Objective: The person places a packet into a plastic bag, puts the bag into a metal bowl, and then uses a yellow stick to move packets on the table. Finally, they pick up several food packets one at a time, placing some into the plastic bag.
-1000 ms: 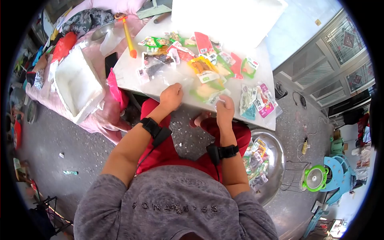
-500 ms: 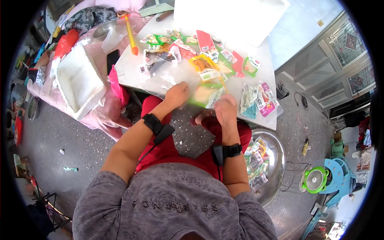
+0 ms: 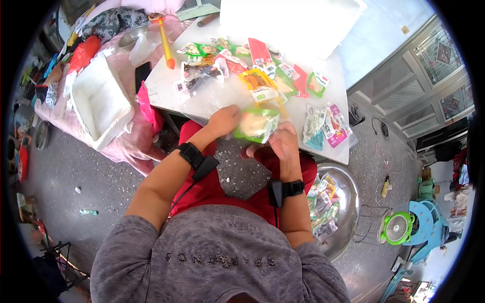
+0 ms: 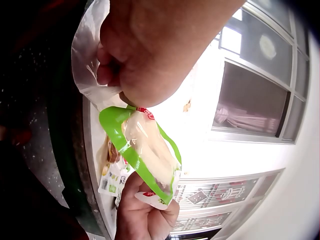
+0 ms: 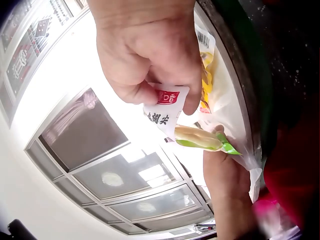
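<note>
Between the hands is a green-edged food packet [image 3: 257, 124] with pale contents behind a clear window. My right hand [image 3: 284, 141] pinches its white printed corner between thumb and fingers, as the right wrist view shows closely. My left hand [image 3: 224, 121] grips a translucent plastic bag [image 4: 86, 60] with curled fingers, right by the packet's other end. That bag spreads leftward over the table's front edge. A yellow packet [image 3: 258, 83] lies just beyond the green-edged one.
Several colourful packets are spread over the white table [image 3: 164, 93]. More fill a metal basin [image 3: 348, 202] on the floor at right. A white foam box [image 3: 98, 103] stands on pink cloth at left; a white panel [image 3: 283, 25] rises at the table's back.
The green-edged packet, blurred and low at the table edge before, now shows its windowed face between the hands. My right hand has moved slightly down; the left has shifted a little right.
</note>
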A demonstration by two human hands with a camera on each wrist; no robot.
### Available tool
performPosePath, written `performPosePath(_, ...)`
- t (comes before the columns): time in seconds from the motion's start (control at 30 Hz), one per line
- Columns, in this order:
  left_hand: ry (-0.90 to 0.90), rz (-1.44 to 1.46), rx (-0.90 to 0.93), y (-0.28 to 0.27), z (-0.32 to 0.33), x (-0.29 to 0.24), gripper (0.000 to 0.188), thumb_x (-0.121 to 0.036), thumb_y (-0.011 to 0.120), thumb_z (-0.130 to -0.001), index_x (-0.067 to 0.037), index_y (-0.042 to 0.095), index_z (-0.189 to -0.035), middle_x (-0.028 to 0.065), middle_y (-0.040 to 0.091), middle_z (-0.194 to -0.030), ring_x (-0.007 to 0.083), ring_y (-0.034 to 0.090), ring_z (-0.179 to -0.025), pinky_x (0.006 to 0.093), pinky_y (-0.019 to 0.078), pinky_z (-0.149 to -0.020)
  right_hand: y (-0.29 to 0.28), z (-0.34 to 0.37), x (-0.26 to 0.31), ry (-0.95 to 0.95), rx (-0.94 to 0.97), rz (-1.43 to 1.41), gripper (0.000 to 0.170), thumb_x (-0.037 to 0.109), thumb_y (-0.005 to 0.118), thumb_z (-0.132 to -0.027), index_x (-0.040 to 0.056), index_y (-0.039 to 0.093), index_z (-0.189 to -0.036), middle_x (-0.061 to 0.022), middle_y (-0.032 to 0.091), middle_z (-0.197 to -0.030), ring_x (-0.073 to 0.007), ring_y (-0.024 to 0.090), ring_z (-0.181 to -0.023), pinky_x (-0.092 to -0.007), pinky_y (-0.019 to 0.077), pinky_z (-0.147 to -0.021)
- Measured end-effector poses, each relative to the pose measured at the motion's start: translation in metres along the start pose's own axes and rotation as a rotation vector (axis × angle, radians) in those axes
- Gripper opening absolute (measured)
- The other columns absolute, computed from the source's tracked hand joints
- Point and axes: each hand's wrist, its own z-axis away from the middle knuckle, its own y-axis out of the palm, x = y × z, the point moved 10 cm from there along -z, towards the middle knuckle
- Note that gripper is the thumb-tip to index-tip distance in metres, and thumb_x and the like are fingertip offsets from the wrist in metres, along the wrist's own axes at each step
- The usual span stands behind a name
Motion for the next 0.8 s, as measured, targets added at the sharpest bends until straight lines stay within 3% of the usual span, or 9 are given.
performPosePath(0.2, -0.022, 0.042, 0.01, -0.003, 0.002, -0.002, 0.02, -0.017, 0.042, -0.076, -0.003, 0.053, -0.086, 0.0182, 0.056, -0.079, 0.0328, 0.054, -0.077, 0.038, 0.042, -0.068, -0.043, -0.008, -0.003, -0.081, -0.179, 0.085, 0.023, -0.015, 0.042, -0.064, 0.0025, 0.051, -0.077, -0.0098, 0.053, -0.07, -0.0202, 0.051, -0.06, -0.0287, 0.0438, -0.056)
performPosePath(0.3, -0.007, -0.007, -0.126, -0.012, 0.003, 0.0, 0.02, -0.017, 0.042, -0.076, -0.003, 0.052, -0.087, 0.0189, 0.056, -0.08, 0.0325, 0.054, -0.077, 0.0382, 0.042, -0.067, -0.057, -0.004, -0.005, -0.129, -0.311, 0.208, 0.022, -0.013, 0.043, -0.063, 0.001, 0.05, -0.078, -0.0083, 0.051, -0.067, -0.0175, 0.049, -0.058, -0.0267, 0.0417, -0.053)
performPosePath(0.43, -0.042, -0.078, -0.136, -0.013, 0.004, 0.001, 0.017, -0.016, 0.043, -0.075, -0.004, 0.051, -0.085, 0.0181, 0.055, -0.077, 0.0326, 0.054, -0.075, 0.0386, 0.042, -0.065, -0.055, 0.008, -0.009, -0.036, -0.414, 0.597, 0.02, -0.007, 0.046, -0.064, -0.0017, 0.049, -0.083, -0.008, 0.05, -0.066, -0.0125, 0.047, -0.054, -0.0226, 0.0401, -0.049)
performPosePath(0.5, -0.017, -0.132, -0.141, -0.013, 0.004, 0.0, 0.015, -0.015, 0.044, -0.074, -0.004, 0.051, -0.083, 0.0172, 0.055, -0.075, 0.033, 0.053, -0.074, 0.0393, 0.0419, -0.064, -0.046, 0.016, -0.015, 0.104, -0.427, 0.627, 0.02, -0.004, 0.046, -0.065, -0.0023, 0.049, -0.084, -0.0088, 0.05, -0.065, -0.0125, 0.047, -0.051, -0.0223, 0.0402, -0.047)
performPosePath(0.63, 0.13, -0.234, -0.227, -0.019, 0.012, -0.018, 0.01, -0.013, 0.045, -0.072, -0.005, 0.05, -0.077, 0.0145, 0.055, -0.071, 0.0325, 0.053, -0.069, 0.0409, 0.0422, -0.06, -0.049, 0.021, -0.021, 0.195, -0.349, 0.923, 0.021, 0.0, 0.047, -0.067, -0.0032, 0.048, -0.088, -0.0097, 0.05, -0.065, -0.013, 0.047, -0.047, -0.024, 0.0398, -0.04)
performPosePath(0.73, 0.286, -0.317, -0.239, -0.019, 0.018, -0.037, 0.008, -0.011, 0.046, -0.07, -0.005, 0.049, -0.075, 0.0136, 0.054, -0.069, 0.0315, 0.053, -0.066, 0.0415, 0.0424, -0.057, -0.047, 0.02, -0.023, 0.216, -0.312, 0.954, 0.021, 0.001, 0.047, -0.069, -0.0025, 0.047, -0.09, -0.0092, 0.051, -0.066, -0.0125, 0.048, -0.048, -0.0243, 0.0398, -0.039)
performPosePath(0.8, 0.386, -0.372, -0.252, -0.016, 0.021, -0.045, 0.007, -0.009, 0.047, -0.069, -0.005, 0.048, -0.074, 0.0131, 0.053, -0.069, 0.0309, 0.053, -0.064, 0.0415, 0.0424, -0.055, -0.036, 0.022, -0.026, 0.253, -0.304, 0.813, 0.019, 0.002, 0.047, -0.07, -0.0015, 0.048, -0.089, -0.0084, 0.051, -0.067, -0.0121, 0.049, -0.05, -0.0235, 0.0399, -0.04)
